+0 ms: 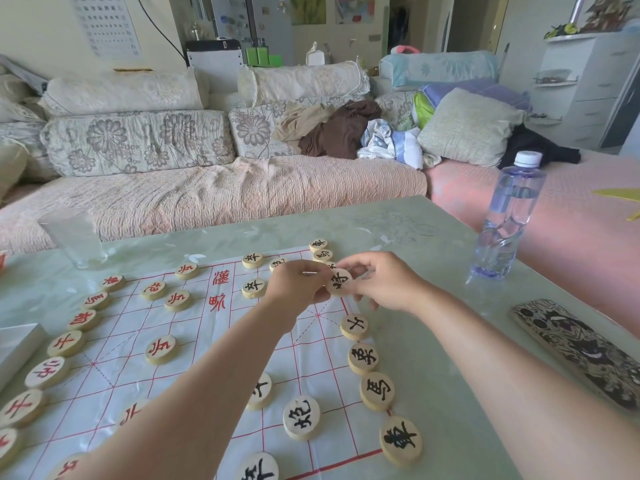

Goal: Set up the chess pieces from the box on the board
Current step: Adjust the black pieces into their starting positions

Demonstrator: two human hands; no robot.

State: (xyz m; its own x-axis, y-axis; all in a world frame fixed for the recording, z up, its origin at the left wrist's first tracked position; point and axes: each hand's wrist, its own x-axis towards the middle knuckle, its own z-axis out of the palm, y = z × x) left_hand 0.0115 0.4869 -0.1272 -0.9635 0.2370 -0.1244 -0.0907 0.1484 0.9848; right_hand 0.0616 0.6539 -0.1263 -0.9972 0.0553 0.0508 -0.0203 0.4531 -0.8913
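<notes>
A white sheet board [194,344] with red grid lines lies on the table. Round wooden pieces with red characters [162,348] line its left edge; black-character pieces [376,390] line the right edge. Both hands meet over the far right edge of the board. My left hand [298,284] pinches a black-character piece [339,281] held tilted above the board. My right hand [384,282] touches the same piece from the right with its fingertips. A white box [17,348] shows at the left edge.
An empty glass [76,237] stands at the far left of the pale green table [433,341]. A water bottle [507,216] stands at the far right edge. A patterned phone case [581,355] lies at the right. A sofa with cushions runs behind the table.
</notes>
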